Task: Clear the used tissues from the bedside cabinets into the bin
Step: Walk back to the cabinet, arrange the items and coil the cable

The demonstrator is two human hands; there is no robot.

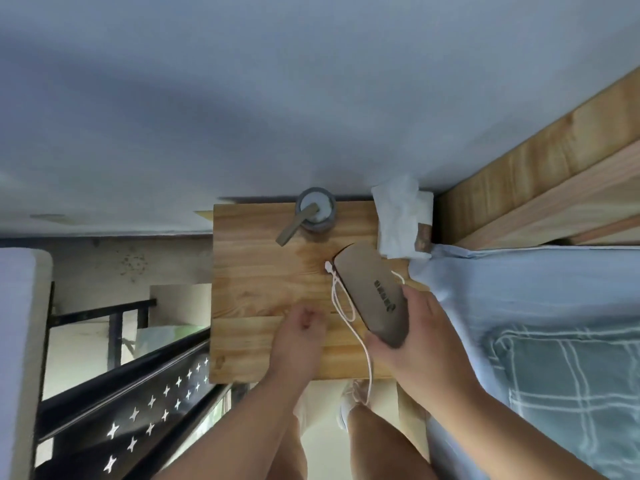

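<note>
Both forearms [249, 420] rise from 6 o'clock toward a pale wooden bedside cabinet [256, 271]. The left hand [299, 336] lies knuckles-up near the cabinet's front edge, fingers curled down onto the wood; whether it holds anything cannot be told. At its 3 o'clock the right hand [415, 330] grips the near end of a brown power bank [372, 292], thumb on top and fingers beneath, the far end tilted toward 11 o'clock. A white cable [341, 306] runs from that far end, loops between the hands and drops over the front edge. A crumpled white tissue [398, 216] sits at the cabinet's 1 o'clock corner, against the grey wall. At 12 o'clock stands a grey cup [316, 209] with a wooden stick [294, 230] leaning out. A blue-sheeted bed [502, 289] lies at 3 o'clock, a black star-cut rail [138, 410] at 8 o'clock.
</note>
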